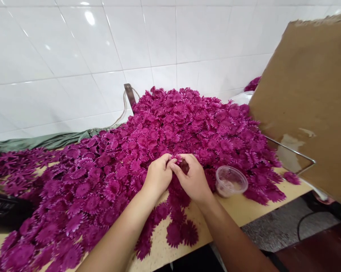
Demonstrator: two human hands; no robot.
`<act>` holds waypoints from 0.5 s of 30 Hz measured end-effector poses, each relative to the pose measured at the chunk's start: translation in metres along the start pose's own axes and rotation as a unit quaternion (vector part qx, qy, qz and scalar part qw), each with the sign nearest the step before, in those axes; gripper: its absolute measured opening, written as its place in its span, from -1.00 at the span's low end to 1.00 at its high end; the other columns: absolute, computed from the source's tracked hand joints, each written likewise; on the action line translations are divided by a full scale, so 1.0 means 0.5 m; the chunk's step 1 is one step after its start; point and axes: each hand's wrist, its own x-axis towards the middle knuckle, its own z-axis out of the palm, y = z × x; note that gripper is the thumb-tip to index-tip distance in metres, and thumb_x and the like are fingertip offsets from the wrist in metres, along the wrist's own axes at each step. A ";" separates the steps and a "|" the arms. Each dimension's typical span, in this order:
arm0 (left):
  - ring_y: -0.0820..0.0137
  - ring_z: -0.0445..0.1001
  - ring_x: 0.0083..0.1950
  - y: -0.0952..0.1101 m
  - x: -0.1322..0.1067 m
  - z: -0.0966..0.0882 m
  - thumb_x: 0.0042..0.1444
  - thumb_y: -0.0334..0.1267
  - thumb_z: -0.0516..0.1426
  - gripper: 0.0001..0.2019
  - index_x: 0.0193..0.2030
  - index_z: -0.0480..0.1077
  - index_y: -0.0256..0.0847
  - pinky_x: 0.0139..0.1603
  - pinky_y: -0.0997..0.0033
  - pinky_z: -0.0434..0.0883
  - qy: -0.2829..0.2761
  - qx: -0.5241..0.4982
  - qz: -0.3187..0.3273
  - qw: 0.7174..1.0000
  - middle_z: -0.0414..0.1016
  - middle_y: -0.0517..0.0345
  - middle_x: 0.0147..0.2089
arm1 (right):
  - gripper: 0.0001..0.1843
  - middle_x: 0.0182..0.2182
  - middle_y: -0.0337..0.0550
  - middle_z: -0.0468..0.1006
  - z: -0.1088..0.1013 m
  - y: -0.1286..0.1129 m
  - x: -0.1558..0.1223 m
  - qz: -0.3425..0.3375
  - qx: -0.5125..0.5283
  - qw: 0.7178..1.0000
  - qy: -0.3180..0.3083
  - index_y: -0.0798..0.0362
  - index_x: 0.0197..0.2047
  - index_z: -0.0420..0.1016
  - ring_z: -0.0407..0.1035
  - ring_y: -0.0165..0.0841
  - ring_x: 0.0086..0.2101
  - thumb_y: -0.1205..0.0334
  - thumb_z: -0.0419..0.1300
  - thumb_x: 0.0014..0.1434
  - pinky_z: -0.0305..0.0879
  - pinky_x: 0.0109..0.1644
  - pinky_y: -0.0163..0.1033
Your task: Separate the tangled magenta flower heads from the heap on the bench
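My left hand point(159, 173) and my right hand point(191, 176) meet at the front of a large heap of magenta artificial flower heads point(181, 117). Between the fingertips of both hands is a small magenta flower piece point(176, 158), pinched from either side and partly covered by the fingers. A round clear plastic tub point(231, 181) stands just right of my right hand, with something pale and small inside that I cannot make out. Several loose flower heads point(174, 232) lie on the tabletop below my wrists.
A cardboard sheet point(309, 94) leans at the right beside a metal wire frame point(290, 150). Green cloth point(45, 141) runs along the white tiled wall point(74, 45). A black object point(7, 211) sits at the left edge. The yellowish table point(232, 215) ends at the lower right.
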 end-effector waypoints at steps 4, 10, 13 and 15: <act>0.46 0.33 -0.42 -0.001 0.000 -0.006 -0.08 -0.44 0.07 -0.92 -0.44 0.38 -0.26 -0.30 0.47 0.28 -0.075 -0.174 -0.060 0.980 0.39 0.24 -0.49 | -0.89 -0.41 -0.11 0.46 0.005 0.001 0.019 0.004 -0.019 1.000 0.005 0.08 -0.41 0.40 0.33 -0.33 -0.35 0.28 0.06 0.08 0.25 -0.20 -0.22; 0.50 0.30 -0.47 0.006 -0.031 -0.016 -0.15 -0.43 0.14 -0.94 -0.45 0.42 -0.30 -0.35 0.50 0.27 -0.006 -0.249 -0.123 0.961 0.41 0.25 -0.53 | -0.81 -0.58 -0.24 0.41 0.020 -0.013 0.050 0.073 0.002 0.997 0.033 0.06 -0.53 0.31 0.28 -0.38 -0.51 0.20 0.04 0.07 0.21 -0.37 -0.27; 0.53 0.25 -0.54 0.000 -0.058 -0.033 -0.16 -0.36 0.18 -0.95 -0.51 0.40 -0.30 -0.43 0.52 0.23 -0.027 -0.266 -0.143 0.953 0.38 0.27 -0.58 | -0.80 -0.56 -0.21 0.41 0.018 0.006 0.098 0.114 0.022 0.990 0.085 0.08 -0.44 0.34 0.29 -0.38 -0.52 0.17 -0.01 0.08 0.25 -0.38 -0.25; 0.53 0.25 -0.54 -0.011 -0.074 -0.046 -0.18 -0.29 0.22 -0.88 -0.50 0.40 -0.29 -0.45 0.52 0.23 -0.029 -0.282 -0.150 0.947 0.38 0.25 -0.57 | -0.79 -0.47 -0.13 0.45 0.017 0.025 0.129 0.132 0.024 0.986 0.102 0.12 -0.32 0.37 0.33 -0.35 -0.48 0.22 -0.02 0.07 0.30 -0.34 -0.20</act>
